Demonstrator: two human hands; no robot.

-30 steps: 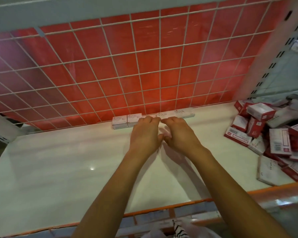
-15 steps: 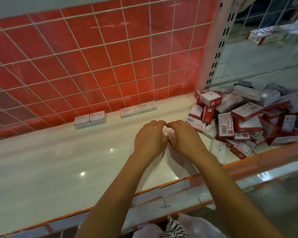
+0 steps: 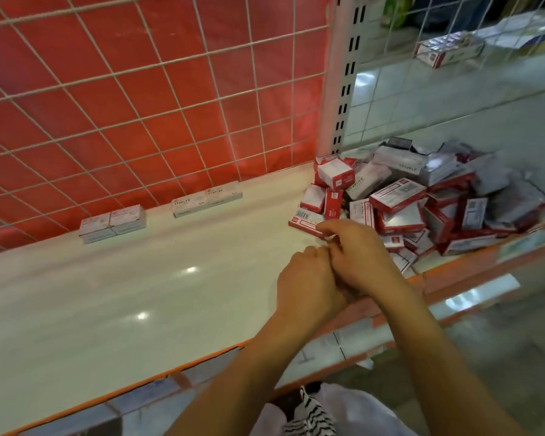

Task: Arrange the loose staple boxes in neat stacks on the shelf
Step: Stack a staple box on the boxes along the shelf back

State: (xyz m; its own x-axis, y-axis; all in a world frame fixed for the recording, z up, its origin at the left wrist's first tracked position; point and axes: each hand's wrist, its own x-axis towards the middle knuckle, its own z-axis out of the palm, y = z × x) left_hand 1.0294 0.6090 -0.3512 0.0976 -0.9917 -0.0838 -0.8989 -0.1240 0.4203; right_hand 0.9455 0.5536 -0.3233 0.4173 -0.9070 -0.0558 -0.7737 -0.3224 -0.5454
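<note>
Staple boxes (image 3: 422, 202) lie in a loose red-and-white heap at the right end of the white shelf (image 3: 123, 303), tilted and overlapping, some on edge, the heap running from the slotted upright post (image 3: 343, 73) to the orange front lip (image 3: 472, 265). Well apart from the heap, two small tidy groups stand against the wire grid (image 3: 139, 89) at the back: a two-high stack (image 3: 112, 227) further left, and a low row of two boxes (image 3: 206, 198) side by side nearer the middle. Both hands are over the front of the shelf, touching each other. The left hand (image 3: 306, 284) is curled into a loose fist with nothing showing in it. The right hand (image 3: 356, 250) is also curled, its fingertips at the near edge of a flat box (image 3: 304, 219) at the foot of the heap; whether it pinches that box I cannot tell. Behind the grid on the right, another box (image 3: 447, 51) rests on a further shelf
</note>
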